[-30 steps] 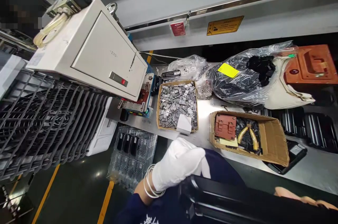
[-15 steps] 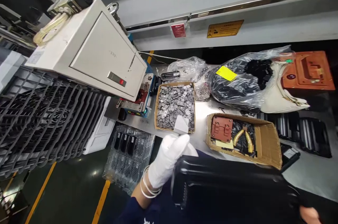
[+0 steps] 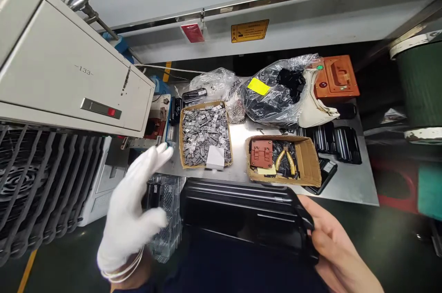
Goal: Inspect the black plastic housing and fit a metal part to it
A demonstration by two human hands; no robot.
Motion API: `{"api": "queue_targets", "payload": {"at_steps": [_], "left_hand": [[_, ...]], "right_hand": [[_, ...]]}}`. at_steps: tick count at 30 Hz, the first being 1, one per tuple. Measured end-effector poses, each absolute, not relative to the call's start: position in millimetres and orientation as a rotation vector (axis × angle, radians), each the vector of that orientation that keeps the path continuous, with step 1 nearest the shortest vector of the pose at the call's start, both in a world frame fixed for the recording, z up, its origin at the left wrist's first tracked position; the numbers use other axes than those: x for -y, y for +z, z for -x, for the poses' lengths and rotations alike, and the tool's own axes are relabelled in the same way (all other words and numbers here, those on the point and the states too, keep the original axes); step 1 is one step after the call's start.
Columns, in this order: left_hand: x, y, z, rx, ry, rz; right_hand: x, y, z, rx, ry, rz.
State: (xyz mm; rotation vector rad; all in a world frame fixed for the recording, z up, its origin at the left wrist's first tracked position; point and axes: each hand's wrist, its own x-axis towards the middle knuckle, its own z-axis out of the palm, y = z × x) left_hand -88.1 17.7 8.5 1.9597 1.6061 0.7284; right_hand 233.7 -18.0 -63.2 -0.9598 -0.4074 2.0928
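The right hand (image 3: pixel 331 242), bare, gripped the right end of a black plastic tray (image 3: pixel 241 212), thumb over its corner; the tray lay level at the near edge of the steel desk (image 3: pixel 345 182), just below the camera. The left hand (image 3: pixel 133 212) (white glove, thin bands at the wrist) was spread wide w/ fingers apart, holding nothing, just left of the tray's end and in front of a stack of clear blister trays (image 3: pixel 165 201). On the desk beyond: a cardboard box of small metal parts (image 3: pixel 203 134) w/ a white block in its near corner, then a second cardboard box (image 3: pixel 304 162) holding a red-brown part and yellow-handled pliers (image 3: pixel 286 159). Behind sat a clear bag of black parts (image 3: pixel 272 100).
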Motion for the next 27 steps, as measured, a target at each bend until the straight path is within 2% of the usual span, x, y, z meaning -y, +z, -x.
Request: {"api": "queue_targets", "payload": {"at_steps": [5,9,13,16,22,27], "left_hand": [[-20.7,13.7,40.9,-1.157,0.232,-2.686],[-23.2,-2.5,21.5,-1.015,0.228,-2.776],[-24.5,-15.6,22.0,-1.118,0.358,-2.788],[-25.8,-17.7,23.1,-1.195,0.309,-2.788],[-26.6,6.5,43.8,-1.306,0.186,-2.719],[-18.0,21.9,77.9,-1.403,0.344,-2.323]], "right_hand": [[20.8,-57.3,-225.1,0.572,2.131,1.029],[21.4,-51.9,-218.7,0.859,1.865,1.201],[19.2,-45.2,-215.0,1.006,1.607,1.236],[22.5,-45.8,-214.4,0.969,1.516,1.252],[32.0,-55.4,-218.7,0.558,1.893,1.188],[37.1,-68.3,-224.8,0.280,1.902,1.133]]}}
